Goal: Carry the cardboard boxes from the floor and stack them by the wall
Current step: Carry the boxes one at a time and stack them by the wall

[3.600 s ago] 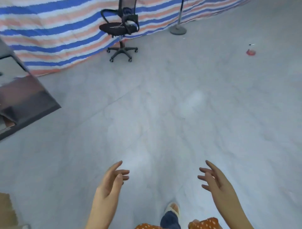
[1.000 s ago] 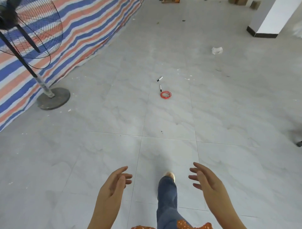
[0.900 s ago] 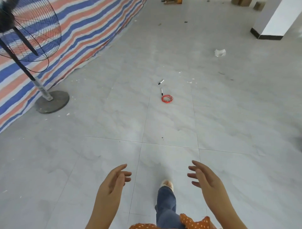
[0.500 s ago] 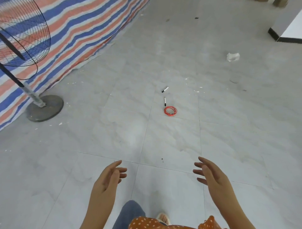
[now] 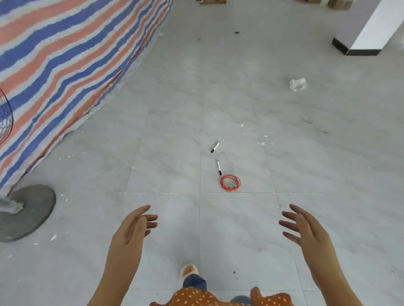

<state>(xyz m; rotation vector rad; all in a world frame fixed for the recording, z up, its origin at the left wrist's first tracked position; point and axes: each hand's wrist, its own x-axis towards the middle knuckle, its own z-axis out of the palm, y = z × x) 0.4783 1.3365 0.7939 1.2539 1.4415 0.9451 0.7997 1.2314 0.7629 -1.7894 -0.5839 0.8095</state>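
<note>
Both hands are reaching forward, palms facing each other, well apart and holding nothing. The left hand is keeping its fingers loosely extended and slightly curved, the thumb resting alongside; the right hand is spreading its fingers in the same relaxed way.

The cardboard boxes are showing only as brown slivers at the top edge of the view, far across the floor beside the white pillar with its dark base strip; they are cut off by the frame, so their shape and number cannot be told. Another brownish object is lying at the top centre, too cropped to identify.

On the pale grey tiled floor between the hands and those boxes, a coil of red wire is lying just beside a black-and-white marker, with a second marker a little farther on. A crumpled white scrap is sitting off to the right. A striped blue, orange and white tarp is hanging along the left, with a round fan base standing at its foot. One sandalled foot is stepping forward below.
</note>
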